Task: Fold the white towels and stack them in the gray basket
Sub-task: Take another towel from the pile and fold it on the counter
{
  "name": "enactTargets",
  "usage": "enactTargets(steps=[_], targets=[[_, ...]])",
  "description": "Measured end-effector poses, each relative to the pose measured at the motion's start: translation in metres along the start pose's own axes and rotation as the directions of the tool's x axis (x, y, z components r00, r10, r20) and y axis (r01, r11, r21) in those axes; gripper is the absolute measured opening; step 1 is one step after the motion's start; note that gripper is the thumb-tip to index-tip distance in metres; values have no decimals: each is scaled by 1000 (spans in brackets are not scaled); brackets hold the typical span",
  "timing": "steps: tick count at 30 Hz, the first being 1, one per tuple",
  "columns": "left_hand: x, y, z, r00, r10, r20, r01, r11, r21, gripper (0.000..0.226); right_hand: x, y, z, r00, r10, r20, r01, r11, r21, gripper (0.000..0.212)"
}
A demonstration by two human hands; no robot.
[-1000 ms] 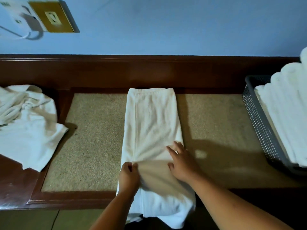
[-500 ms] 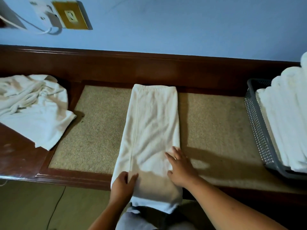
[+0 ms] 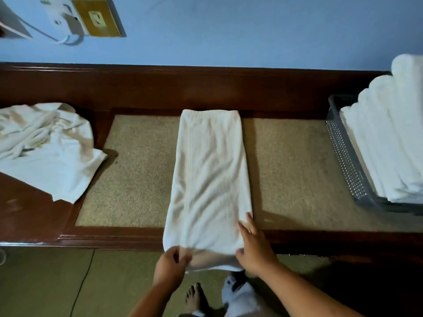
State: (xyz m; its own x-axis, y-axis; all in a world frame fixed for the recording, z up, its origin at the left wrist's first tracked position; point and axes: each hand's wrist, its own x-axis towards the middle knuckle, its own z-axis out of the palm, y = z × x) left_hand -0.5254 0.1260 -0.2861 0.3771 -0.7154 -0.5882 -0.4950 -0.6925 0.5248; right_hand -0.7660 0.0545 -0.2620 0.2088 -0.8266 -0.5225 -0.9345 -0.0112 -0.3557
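A white towel [image 3: 210,175], folded into a long strip, lies on the tan-topped table [image 3: 293,175] and hangs a little over the near edge. My left hand [image 3: 170,265] pinches the towel's near left corner. My right hand [image 3: 254,245] holds the near right corner, thumb under the edge and fingers stretched along the towel's side. The gray perforated basket [image 3: 343,154] stands at the right end of the table, and several folded white towels [image 3: 389,138] are stacked in it above its rim.
A crumpled heap of white towels [image 3: 45,147] lies at the table's left end. A dark wooden back rail [image 3: 206,88] runs below the blue wall. A socket plate [image 3: 98,17] with a plug and cable hangs top left. My bare foot [image 3: 194,298] stands on the floor.
Both hands have slid toward me along the towel, from its middle to its near end. The part that hung down over the table edge is now much shorter.
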Motion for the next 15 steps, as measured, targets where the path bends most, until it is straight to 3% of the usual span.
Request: enactTargets(steps=[4, 9, 15], targets=[[-7, -10, 3, 996, -26, -87, 27, 1000, 9, 27, -4, -13, 14, 997, 58, -44, -59, 998, -16, 80], [-7, -3, 0, 998, -58, -35, 60, 997, 58, 20, -10, -21, 21, 990, 138, -19, -138, 990, -13, 84], [-7, 8, -11, 998, -69, 8, 68, 990, 123, 10, -24, -8, 39, 994, 103, 20, -101, 990, -96, 94]])
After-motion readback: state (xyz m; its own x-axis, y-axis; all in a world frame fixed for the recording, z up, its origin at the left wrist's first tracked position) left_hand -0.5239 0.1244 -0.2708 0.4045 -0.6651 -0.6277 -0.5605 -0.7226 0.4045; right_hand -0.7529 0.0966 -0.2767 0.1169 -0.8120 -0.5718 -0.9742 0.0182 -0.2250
